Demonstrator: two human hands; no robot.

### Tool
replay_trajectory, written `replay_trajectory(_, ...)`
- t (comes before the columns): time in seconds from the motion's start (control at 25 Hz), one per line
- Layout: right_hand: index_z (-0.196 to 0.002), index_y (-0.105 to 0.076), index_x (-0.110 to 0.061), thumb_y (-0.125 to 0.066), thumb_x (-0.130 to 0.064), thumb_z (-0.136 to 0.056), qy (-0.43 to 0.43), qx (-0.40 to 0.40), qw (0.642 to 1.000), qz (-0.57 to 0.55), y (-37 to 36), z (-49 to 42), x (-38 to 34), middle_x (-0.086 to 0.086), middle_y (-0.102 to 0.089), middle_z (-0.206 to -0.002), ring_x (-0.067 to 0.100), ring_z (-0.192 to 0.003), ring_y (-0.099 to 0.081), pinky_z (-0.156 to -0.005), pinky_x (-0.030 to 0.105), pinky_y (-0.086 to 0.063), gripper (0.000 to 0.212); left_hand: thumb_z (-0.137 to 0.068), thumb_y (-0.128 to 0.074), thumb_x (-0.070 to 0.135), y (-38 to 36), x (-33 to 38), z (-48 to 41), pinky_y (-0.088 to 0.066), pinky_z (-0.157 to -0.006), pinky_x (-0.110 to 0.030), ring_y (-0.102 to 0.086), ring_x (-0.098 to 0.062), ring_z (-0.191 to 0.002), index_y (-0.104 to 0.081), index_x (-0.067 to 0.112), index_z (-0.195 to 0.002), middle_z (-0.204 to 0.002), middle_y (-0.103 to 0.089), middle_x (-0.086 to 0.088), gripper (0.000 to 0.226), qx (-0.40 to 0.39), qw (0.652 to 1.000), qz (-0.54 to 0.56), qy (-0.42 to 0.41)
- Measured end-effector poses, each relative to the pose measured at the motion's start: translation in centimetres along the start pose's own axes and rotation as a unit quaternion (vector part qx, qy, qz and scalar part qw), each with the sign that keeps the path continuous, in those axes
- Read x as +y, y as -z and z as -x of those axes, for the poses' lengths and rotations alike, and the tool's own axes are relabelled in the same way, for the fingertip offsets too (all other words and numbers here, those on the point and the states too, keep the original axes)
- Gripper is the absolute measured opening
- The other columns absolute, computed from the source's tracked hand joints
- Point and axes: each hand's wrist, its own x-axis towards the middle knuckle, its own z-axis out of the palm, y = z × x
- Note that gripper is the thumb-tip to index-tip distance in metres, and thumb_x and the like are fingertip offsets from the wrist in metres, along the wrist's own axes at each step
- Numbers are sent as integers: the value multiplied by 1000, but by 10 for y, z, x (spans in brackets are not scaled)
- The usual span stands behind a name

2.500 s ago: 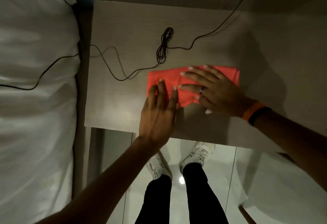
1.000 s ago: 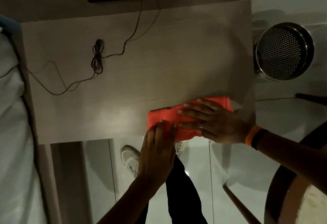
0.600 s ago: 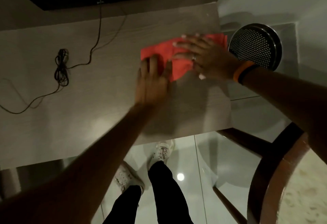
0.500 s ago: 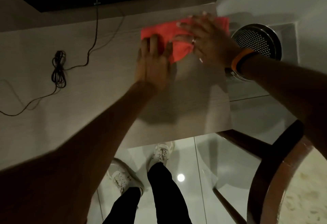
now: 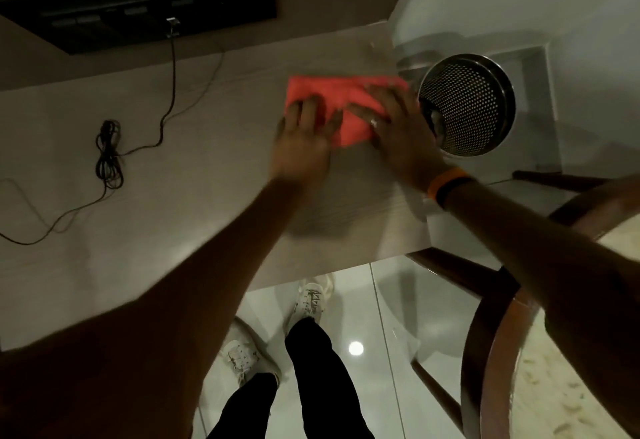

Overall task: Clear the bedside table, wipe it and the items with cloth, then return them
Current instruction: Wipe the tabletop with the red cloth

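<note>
- The pale wood surface [image 5: 214, 203] fills the left and middle of the view.
- A round metal bin [image 5: 467, 106] with little holes stands on the floor at 3 o'clock from the cloth, just past the surface edge.
- The red cloth [image 5: 343, 99] lies flat near the far right corner of the surface.
- The left hand [image 5: 301, 140] is spread flat, fingers on the cloth's 7 o'clock part.
- The right hand [image 5: 401, 127] is spread flat, pressing the cloth's 4 o'clock part.
- A black cable [image 5: 110, 151] lies bundled at 9 o'clock, well apart from both hands.
</note>
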Motion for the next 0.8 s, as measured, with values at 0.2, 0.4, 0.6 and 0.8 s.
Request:
replay_trajectory(0.2, -149, -46, -33, -54, -27, -98, -70, -30, 996, -35, -21, 105, -45, 10, -34, -162, 41, -149, -27, -121, 56, -29, 52, -96, -41, 20, -18, 32, 90, -46, -107, -47, -52, -41, -130, -50, 26, -149, -149, -50, -20, 54, 0, 997, 14, -71)
replay_trajectory(0.4, -145, -52, -29, -47, -8, -91, -148, -15, 988, -42, -30, 173, -94, 15, -50, -149, 46, -132, -45, -107, 62, -44, 59, -84, -56, 18, -40, 40, 137, -61, -86, -40, -72, -33, -104, -75, 23, -118, -118, -73, -13, 39, 56, 983, -55, -164)
replay_trajectory(0.6, -142, -53, -25, -43, -2, -89, -181, -78, 978, -66, -26, 194, -147, 14, -53, -136, 42, -121, -48, -96, 55, -48, 58, -82, -60, 15, -53, 15, 174, -61, -77, -32, -72, -22, -95, -75, 28, -105, -105, -74, -1, 30, 87, 970, -55, -219)
replay_trajectory(0.8, -133, -57, -28, -47, -22, -100, -62, -149, 977, -137, 5, 181, -195, 2, -57, -130, 26, -118, -58, -85, 40, -56, 35, -90, -62, 20, -41, -42, 230, -60, -85, -37, -64, -24, -119, -62, 25, -132, -134, -62, -4, 42, -31, 991, 32, -130)
